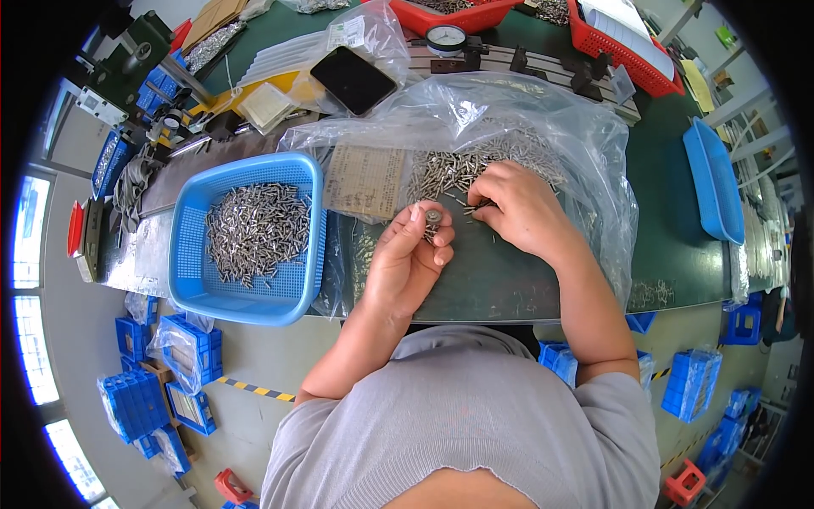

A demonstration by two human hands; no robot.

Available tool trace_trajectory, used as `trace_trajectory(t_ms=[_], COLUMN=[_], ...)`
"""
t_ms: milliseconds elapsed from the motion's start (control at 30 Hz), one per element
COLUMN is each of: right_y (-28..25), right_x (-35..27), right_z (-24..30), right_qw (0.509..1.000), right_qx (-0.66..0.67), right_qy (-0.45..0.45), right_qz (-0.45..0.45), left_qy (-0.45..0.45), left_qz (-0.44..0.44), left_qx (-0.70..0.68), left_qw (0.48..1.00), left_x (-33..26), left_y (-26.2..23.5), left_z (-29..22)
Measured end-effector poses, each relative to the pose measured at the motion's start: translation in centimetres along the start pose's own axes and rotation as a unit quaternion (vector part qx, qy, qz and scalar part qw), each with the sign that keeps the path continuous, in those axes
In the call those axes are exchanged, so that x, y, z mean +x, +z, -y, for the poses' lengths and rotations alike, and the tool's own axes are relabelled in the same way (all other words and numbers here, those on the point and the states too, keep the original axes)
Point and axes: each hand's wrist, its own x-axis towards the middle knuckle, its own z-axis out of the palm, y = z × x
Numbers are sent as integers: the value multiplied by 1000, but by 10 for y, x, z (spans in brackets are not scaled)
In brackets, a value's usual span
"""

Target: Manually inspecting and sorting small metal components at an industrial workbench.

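My left hand is closed around a small round metal piece, with a few small metal pins showing among its fingers. To the right, my right hand reaches the near edge of a pile of small metal pins, fingers bent together. What its fingertips hold, if anything, is hidden. The pile lies on a clear plastic bag, partly under its film. A brown cardboard tag with writing lies left of the pile. Farther left, a blue plastic basket holds many similar pins.
The green table carries a black phone and a dial gauge at the back. Red baskets stand behind, a blue tray at the right edge. A metal fixture rises at far left. Blue crates stand on the floor.
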Motion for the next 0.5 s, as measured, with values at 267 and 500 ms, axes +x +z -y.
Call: trace_trajectory(t_ms=[267, 500], right_y=[4, 5], right_x=[1, 1], right_z=[-1, -2], right_qw=[1000, 1000], right_qx=[-4, 0], right_qy=[-11, -19], right_qz=[-17, -23], left_qy=[-1, 2], left_qz=[4, 5], left_qx=[2, 3], left_qw=[1000, 1000], left_x=[0, 0], left_y=[1, 1], left_z=[0, 0])
